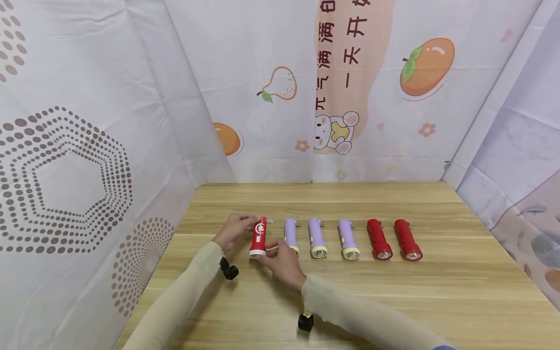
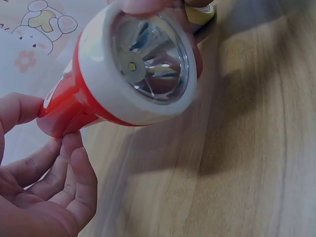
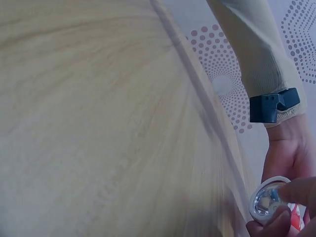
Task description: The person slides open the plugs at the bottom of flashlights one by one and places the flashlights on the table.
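Note:
A red flashlight [image 1: 259,234] with a white head ring and a white printed logo is held between both hands at the left of the row. My left hand [image 1: 237,230] pinches its tail end between thumb and fingers, which the left wrist view shows closely. At the lens end, my right hand [image 1: 283,262] pinches the white ring [image 2: 101,64]. The clear lens and reflector [image 2: 148,64] face the left wrist camera. In the right wrist view, fingertips overlap the white-rimmed lens [image 3: 264,203].
To the right, three purple flashlights with yellow rings, among them the middle one [image 1: 317,236], lie in a row on the wooden table [image 1: 350,291]. Two red flashlights, including the end one [image 1: 407,238], lie beyond them. Printed curtains [image 1: 262,43] hang behind and beside the table.

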`<state>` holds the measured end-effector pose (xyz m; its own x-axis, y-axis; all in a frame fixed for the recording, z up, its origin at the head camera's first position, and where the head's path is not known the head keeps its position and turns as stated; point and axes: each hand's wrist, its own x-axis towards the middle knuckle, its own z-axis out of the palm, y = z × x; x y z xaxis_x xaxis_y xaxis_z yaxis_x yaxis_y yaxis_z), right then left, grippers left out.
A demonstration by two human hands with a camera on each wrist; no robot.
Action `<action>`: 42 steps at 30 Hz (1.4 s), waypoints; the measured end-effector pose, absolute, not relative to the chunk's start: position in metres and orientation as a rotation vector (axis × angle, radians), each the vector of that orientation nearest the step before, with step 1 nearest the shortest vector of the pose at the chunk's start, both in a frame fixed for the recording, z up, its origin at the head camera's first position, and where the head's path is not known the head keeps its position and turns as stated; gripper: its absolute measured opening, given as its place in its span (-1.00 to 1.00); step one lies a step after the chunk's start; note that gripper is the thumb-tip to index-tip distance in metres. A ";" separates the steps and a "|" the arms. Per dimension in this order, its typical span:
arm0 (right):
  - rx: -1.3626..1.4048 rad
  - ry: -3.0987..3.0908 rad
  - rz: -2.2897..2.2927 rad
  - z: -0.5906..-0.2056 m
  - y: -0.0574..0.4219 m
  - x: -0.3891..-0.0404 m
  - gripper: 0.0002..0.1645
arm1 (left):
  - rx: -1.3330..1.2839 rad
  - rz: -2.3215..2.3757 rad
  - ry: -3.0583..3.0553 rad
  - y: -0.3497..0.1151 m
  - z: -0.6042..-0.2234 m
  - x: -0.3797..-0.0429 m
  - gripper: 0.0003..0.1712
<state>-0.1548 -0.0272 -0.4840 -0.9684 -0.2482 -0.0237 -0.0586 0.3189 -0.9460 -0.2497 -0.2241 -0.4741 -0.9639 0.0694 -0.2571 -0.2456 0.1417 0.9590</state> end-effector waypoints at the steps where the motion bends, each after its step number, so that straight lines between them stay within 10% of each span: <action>1: -0.292 2.426 -1.711 -0.485 -0.027 -0.155 -0.50 | -0.175 1.914 2.170 -0.224 -0.475 -0.250 -0.55; 42: -0.422 2.613 -1.563 -0.489 -0.026 -0.169 -0.83 | -0.212 1.680 2.323 -0.222 -0.479 -0.259 -0.59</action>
